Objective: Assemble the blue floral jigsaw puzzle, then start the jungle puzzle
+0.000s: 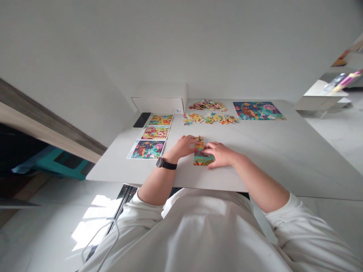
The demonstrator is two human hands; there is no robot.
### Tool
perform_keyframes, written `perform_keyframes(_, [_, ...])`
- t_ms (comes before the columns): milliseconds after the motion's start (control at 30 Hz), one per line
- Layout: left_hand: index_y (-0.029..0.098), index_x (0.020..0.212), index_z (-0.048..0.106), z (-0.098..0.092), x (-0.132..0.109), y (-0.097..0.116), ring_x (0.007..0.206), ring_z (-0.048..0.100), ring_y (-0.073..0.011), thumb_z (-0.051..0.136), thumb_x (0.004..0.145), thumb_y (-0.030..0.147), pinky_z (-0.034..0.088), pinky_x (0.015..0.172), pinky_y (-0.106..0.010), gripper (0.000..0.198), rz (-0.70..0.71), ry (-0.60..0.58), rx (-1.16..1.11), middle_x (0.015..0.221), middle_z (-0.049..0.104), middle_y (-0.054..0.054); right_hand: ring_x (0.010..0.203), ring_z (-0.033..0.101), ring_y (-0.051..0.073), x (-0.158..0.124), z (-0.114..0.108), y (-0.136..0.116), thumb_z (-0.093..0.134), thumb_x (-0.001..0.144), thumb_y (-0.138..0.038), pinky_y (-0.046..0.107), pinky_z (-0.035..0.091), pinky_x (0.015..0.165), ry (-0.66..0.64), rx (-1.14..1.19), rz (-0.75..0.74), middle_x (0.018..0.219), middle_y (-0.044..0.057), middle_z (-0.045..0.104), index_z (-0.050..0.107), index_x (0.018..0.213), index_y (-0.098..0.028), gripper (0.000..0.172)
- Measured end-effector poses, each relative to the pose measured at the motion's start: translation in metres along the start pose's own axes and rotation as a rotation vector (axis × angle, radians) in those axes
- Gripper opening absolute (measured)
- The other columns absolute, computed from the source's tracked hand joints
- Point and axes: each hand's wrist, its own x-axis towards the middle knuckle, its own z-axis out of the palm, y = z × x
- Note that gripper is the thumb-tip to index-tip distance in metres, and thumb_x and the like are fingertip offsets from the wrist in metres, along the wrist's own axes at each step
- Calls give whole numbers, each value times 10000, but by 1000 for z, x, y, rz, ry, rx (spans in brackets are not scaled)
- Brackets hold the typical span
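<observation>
A small block of joined colourful puzzle pieces (pixel 202 158) lies on the white table (pixel 283 151) near its front edge. My left hand (pixel 184 145), with a black watch on the wrist, pinches a puzzle piece (pixel 199 142) at the block's top edge. My right hand (pixel 219 154) rests beside it with fingers pressed flat on the block's right side. Two heaps of loose puzzle pieces (pixel 211 118) lie further back in the middle.
Three picture cards (pixel 154 133) lie in a row at the left, a dark phone (pixel 141 120) beside them. A white box (pixel 160 98) stands at the back. A finished puzzle (pixel 256 110) lies back right. A teal stool (pixel 61 162) stands left of the table.
</observation>
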Motion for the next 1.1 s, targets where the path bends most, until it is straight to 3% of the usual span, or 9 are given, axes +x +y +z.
perform_keyframes(400, [285,1262,817,-7,-1,6,1365,652,-281,787,945,388,441,1248,-438,335,-31,5,4,1479,711,-105,1302,614,382,3,2,-4,930,800,-519,538,488,1142,10,1,32,1422,128,661,776,1375,-300,634])
perform_keyframes(1100, [306,1306,812,-4,-3,6,1351,640,-301,774,955,459,447,1222,-461,385,-42,-14,23,1501,677,-103,1231,642,377,2,2,-3,938,780,-477,540,522,1106,34,-10,29,1336,130,691,805,1333,-301,596])
